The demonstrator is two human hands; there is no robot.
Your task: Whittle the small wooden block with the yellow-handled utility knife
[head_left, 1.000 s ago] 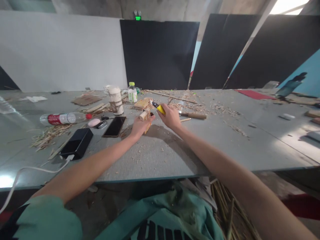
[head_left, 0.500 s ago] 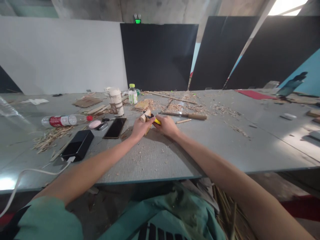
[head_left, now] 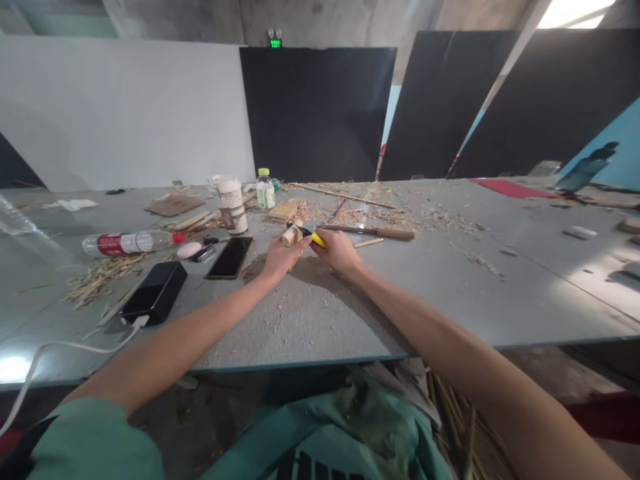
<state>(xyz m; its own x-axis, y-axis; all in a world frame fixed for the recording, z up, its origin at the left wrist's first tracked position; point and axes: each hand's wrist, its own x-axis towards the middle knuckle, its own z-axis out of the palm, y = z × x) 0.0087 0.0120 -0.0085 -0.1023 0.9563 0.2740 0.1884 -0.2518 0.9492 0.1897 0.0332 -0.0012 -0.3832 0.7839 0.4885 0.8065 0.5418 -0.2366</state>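
My left hand is closed around a pale piece of wood, whose rounded end sticks up beyond the fingers. In my right hand is a yellow and black utility knife, its front end lying against the wood close to my left thumb. Both hands are close together above the grey table. Part of the wood below is covered by my left fingers. Just beyond my right hand lies a long blade with a wooden handle, and a thin wooden stick is beside it.
Left of my hands lie a phone, a black power bank with a white cable, and a plastic bottle on its side. A paper cup and a small bottle stand behind. Wood shavings litter the far side.
The knife has shifted slightly to the right and down against the wood, and the wood's end appears turned a little. Both hands keep their hold.
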